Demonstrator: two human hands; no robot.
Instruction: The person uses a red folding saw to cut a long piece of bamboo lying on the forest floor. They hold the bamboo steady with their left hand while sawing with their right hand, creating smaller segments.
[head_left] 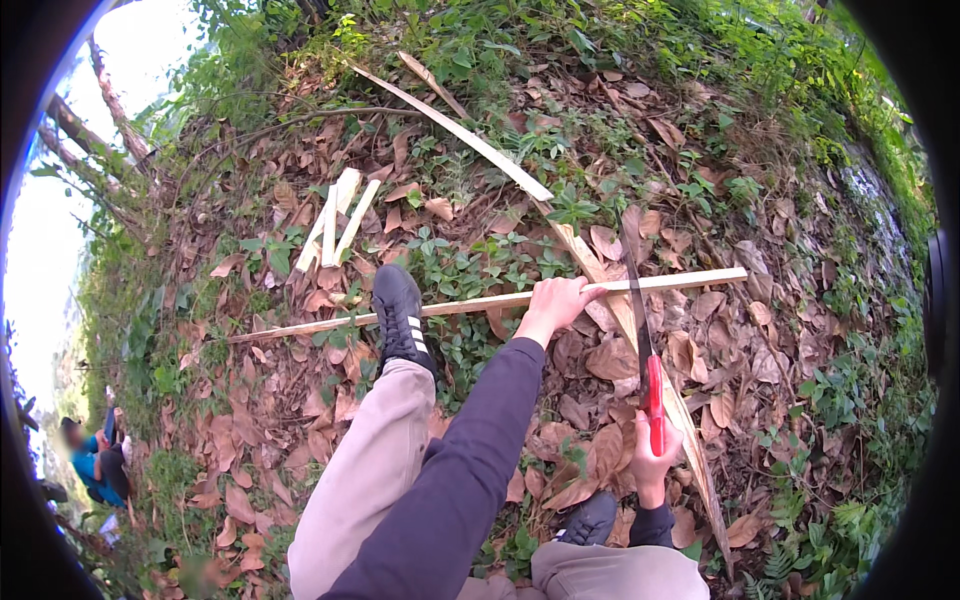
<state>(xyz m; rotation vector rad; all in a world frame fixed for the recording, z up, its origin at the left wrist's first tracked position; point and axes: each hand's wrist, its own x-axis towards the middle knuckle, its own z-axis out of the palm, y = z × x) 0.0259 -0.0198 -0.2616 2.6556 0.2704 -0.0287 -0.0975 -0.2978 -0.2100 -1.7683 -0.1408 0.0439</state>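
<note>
Gripping a straight, squared stick (480,302) of pale wood with the left hand (558,303); clutching the glossy red handle (656,395) of a dark, thin-bladed saw (641,320) in the right hand (655,455), blade crossing over the stick. Slanting under the stick: a rough, splintery slat (590,262). Covering the stick's left part: a black, striped shoe (397,300). Beyond the stick: short pale pieces (330,225), loosely clustered. Around and beneath the stick: curled brown leaves (612,358), green weeds (470,270).

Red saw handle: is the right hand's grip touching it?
Touching: the head view shows the right grip wrapped around the lower part of the red saw handle.
</note>
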